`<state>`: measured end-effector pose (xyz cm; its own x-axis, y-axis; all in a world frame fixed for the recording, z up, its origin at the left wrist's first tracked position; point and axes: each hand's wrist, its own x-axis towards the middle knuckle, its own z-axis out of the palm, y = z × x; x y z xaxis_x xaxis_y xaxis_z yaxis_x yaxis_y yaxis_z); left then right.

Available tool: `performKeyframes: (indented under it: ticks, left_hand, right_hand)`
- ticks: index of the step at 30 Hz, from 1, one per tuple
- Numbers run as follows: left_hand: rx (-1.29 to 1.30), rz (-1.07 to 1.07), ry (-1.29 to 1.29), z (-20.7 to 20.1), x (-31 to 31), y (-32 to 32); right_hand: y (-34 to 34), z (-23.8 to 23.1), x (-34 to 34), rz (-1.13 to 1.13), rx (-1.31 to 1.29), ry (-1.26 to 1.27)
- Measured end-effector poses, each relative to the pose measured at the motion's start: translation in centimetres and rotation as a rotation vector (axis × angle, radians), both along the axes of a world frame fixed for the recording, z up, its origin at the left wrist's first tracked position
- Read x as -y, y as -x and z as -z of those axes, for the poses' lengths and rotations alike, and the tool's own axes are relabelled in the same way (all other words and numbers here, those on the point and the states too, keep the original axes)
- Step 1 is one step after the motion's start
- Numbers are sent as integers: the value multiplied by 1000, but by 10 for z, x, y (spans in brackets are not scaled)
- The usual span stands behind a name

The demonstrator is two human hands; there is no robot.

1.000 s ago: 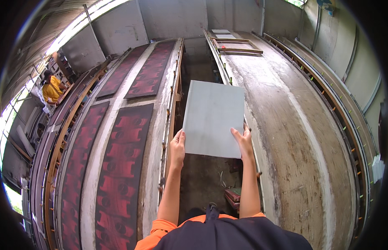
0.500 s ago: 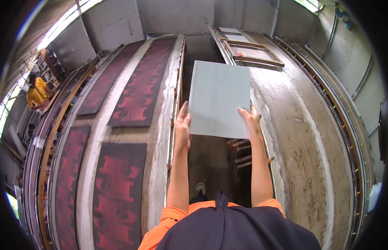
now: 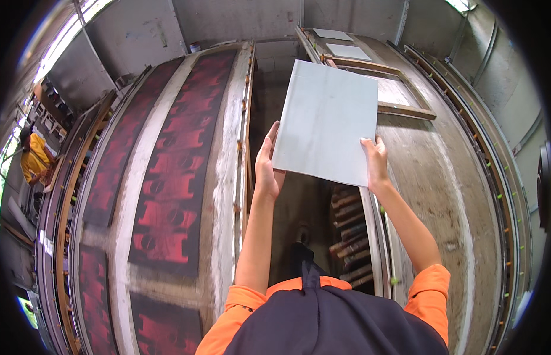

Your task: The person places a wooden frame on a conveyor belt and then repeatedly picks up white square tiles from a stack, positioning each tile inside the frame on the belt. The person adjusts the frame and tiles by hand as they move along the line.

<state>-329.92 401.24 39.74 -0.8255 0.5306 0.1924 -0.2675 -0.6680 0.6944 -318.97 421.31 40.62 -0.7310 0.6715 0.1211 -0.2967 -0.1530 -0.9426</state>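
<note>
A flat, pale grey rectangular sheet (image 3: 325, 121) is held up in front of me over the aisle, slightly tilted, its far edge pointing toward the back wall. My left hand (image 3: 269, 168) grips its left edge near the lower corner, thumb side against the rim. On the opposite edge my right hand (image 3: 376, 161) has its thumb on top, with the other fingers partly hidden beneath. Beyond the sheet's right side, a wooden frame (image 3: 408, 111) lies on the right-hand table; the sheet overlaps part of it in view.
Dark red-and-black printed panels (image 3: 174, 177) cover much of the long left table. Two more pale sheets (image 3: 350, 52) lie at the right table's far end. Several wooden frames (image 3: 349, 225) are stacked beneath that table. A person in yellow (image 3: 35, 158) stands at far left.
My view has shifted forward along the aisle, and the wooden frame appears nearer. Both hands still hold the sheet, which now sits higher and farther right in view, turned slightly clockwise.
</note>
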Motion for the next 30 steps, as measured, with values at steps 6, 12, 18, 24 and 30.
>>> performKeyframes:
  ticks: [6,12,18,24,30]
  left_hand:
    - [-87,53,183,-7,-111,110]
    - [-215,89,324,0,-211,204]
    - [-339,135,432,11,-313,270]
    - [-445,357,389,26,-409,336]
    - [-684,557,522,22,-471,394]
  right_hand:
    - [95,23,-103,132,-91,-16]
    - [157,27,-169,254,-112,155]
    - [195,37,-232,432,-54,166]
    - [224,40,-278,644,25,137]
    - [266,40,-291,918,66,235]
